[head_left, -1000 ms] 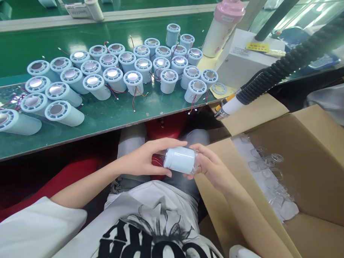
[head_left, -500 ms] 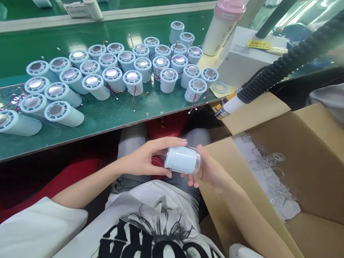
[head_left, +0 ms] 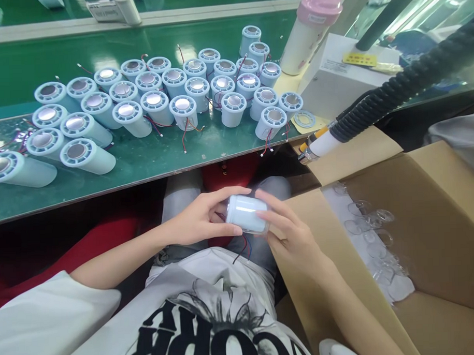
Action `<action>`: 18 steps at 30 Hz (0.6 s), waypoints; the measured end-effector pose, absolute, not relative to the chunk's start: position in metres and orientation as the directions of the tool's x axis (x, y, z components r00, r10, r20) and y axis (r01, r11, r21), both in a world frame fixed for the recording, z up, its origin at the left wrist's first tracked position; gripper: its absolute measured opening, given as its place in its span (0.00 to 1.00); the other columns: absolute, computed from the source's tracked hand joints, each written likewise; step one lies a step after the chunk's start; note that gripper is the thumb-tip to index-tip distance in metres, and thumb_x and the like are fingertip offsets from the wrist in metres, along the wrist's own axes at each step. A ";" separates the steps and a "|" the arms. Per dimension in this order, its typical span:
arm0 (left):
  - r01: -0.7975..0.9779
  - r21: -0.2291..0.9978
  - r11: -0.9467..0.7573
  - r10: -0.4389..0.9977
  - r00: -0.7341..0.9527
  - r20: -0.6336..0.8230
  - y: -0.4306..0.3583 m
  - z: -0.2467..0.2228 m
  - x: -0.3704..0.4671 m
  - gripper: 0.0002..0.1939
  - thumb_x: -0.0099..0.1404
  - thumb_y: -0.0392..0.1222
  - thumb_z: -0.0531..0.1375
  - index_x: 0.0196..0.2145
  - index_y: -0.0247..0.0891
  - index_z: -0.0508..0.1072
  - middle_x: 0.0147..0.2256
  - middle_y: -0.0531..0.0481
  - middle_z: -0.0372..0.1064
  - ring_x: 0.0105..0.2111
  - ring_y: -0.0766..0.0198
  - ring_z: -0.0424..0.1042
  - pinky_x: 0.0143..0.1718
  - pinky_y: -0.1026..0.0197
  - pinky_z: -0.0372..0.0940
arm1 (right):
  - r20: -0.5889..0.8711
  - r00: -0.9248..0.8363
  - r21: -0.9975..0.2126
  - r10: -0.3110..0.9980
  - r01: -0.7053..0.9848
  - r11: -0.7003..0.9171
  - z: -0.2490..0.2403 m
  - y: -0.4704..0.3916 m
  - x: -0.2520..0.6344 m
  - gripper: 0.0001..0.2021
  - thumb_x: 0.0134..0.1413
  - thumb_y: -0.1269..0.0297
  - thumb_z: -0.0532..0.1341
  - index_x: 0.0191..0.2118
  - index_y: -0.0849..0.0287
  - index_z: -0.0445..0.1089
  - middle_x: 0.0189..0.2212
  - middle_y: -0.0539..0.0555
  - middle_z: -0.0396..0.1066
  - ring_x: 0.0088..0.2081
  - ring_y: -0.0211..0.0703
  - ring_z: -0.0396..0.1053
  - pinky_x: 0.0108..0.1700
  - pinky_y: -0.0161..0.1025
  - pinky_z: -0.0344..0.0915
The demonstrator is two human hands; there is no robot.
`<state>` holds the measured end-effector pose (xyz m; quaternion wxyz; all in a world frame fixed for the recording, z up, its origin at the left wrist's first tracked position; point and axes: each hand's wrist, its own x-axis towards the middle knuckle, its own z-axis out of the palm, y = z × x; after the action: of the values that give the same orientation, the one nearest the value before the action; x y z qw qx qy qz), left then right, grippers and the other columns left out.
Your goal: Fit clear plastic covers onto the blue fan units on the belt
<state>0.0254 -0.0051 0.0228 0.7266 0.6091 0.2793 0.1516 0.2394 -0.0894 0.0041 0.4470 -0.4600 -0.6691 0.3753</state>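
Above my lap I hold a light-blue plastic cylinder [head_left: 244,212] with a clear cover around it, lying on its side. My left hand [head_left: 201,216] grips its left end between thumb and fingers. My right hand [head_left: 289,222] has its fingers over the right end, with the thumb side below. Red, blue and dark wires [head_left: 245,247] hang beneath the cylinder. Several similar light-blue cylinders [head_left: 233,118] stand on the green bench, each with a round metallic disc on top and some with thin wires.
An open cardboard box [head_left: 441,232] at the right holds several clear plastic pieces [head_left: 379,245]. A black corrugated hose [head_left: 382,100] reaches over its far side. At the back are a pink-lidded bottle [head_left: 307,35], a white machine housing [head_left: 326,73] and a blue ring [head_left: 304,119].
My right hand has shifted from cupping the cylinder's end to laying its fingers over it. The cylinder has turned, and wires now show below it. My left hand keeps its grip.
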 end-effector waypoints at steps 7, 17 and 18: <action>0.014 0.992 0.128 0.491 0.868 -0.075 0.002 0.022 0.022 0.37 0.56 0.36 0.66 0.61 0.47 0.59 0.61 0.43 0.57 0.57 0.53 0.63 0.55 0.54 0.64 | -0.123 -0.168 -0.989 0.978 -0.061 -0.135 0.006 -0.087 0.241 0.25 0.52 0.52 0.64 0.56 0.47 0.64 0.51 0.54 0.71 0.47 0.47 0.72 0.47 0.43 0.71; 0.142 0.926 0.350 0.388 0.878 -0.281 0.006 0.006 0.017 0.35 0.62 0.41 0.61 0.64 0.48 0.52 0.52 0.44 0.68 0.44 0.58 0.73 0.40 0.61 0.69 | -0.285 -0.233 -0.935 0.930 -0.147 -0.324 -0.005 -0.088 0.233 0.26 0.49 0.53 0.65 0.55 0.50 0.67 0.45 0.53 0.73 0.37 0.43 0.73 0.36 0.40 0.73; 0.172 0.931 0.322 0.416 0.858 -0.302 0.014 0.007 0.015 0.33 0.61 0.43 0.61 0.62 0.47 0.56 0.50 0.45 0.70 0.42 0.58 0.73 0.36 0.63 0.69 | -0.282 -0.233 -0.940 0.931 -0.127 -0.317 -0.009 -0.085 0.241 0.26 0.51 0.51 0.63 0.56 0.51 0.66 0.45 0.54 0.73 0.37 0.44 0.74 0.37 0.40 0.73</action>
<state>0.0148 0.0136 0.0066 0.7722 0.5768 0.2546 0.0790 0.2410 -0.0851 -0.0094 0.4005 -0.4722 -0.4257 0.6598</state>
